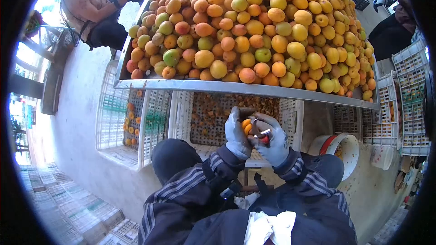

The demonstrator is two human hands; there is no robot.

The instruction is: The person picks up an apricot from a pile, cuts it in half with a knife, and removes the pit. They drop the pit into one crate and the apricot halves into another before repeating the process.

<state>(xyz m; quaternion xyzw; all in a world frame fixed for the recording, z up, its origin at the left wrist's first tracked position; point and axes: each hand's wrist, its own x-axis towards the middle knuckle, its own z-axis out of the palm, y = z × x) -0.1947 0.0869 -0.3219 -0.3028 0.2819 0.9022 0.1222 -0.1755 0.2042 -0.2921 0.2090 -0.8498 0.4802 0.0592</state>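
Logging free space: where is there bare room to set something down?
Pale concrete floor lies bare between the dark wooden frame and white lattice plastic crate; another patch between the white red-banded plastic bucket and striped dark right sleeve. Crowded: the metal-rimmed table, heaped with yellow-orange apricots, and below it, around the grey-gloved left hand and right hand.

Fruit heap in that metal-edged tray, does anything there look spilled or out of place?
Nothing stands out. The orange and yellow fruit rises above the metal rim, but none hangs over its front edge.

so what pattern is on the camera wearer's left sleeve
The left sleeve is dark with pale stripes, best seen in the head view.
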